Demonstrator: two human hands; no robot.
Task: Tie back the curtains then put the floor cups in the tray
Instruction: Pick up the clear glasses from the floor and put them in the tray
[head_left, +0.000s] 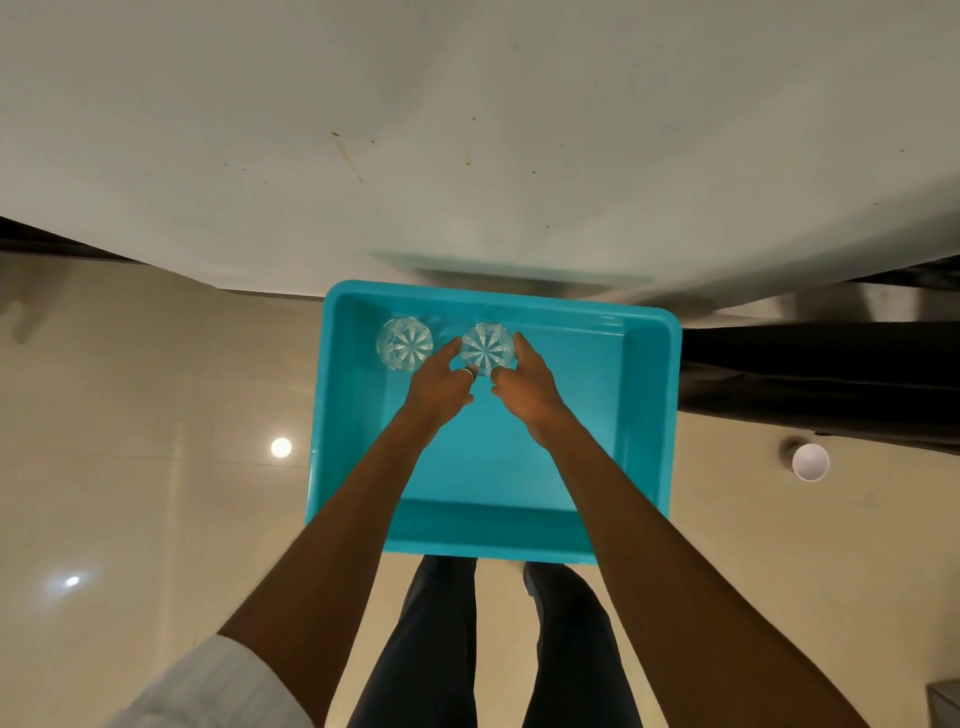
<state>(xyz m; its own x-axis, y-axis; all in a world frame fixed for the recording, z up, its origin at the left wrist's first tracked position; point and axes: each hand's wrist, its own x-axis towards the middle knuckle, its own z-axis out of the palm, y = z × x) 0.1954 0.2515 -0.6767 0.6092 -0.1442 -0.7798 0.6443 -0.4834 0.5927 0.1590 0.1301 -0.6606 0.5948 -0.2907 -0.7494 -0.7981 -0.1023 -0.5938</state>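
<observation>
Glass cup (487, 347) with the cut star pattern in its base sits in the far part of the teal tray (649, 415), near the back wall and roughly mid-width, and both hands are on it. The left hand (439, 382) comes in from the left with its fingers curled against the cup's left side, and there's a ring on one finger. The right hand (524, 384) wraps the right side, one fingertip up along the far right edge of the rim and the thumb tucked in at the near edge. So both hands are closed around that one cup, one on each side. Can't tell if the cup is fully resting on the tray floor or held just off it.

A second glass cup (404, 344), same star pattern, stands just left of it in the back-left corner of the tray, not touched by either hand. There's a small gap between the two.

The tray sits on the pale tiled floor (156, 415), its far edge up against a big white surface (467, 130) that fills the top of the view and has a few brownish marks on it. The person's dark trouser legs (441, 649) are at the near edge of the tray.

Off to the right on the floor, well apart from the tray, a white paper cup (810, 461) stands upright next to some dark fabric (831, 374).
</observation>
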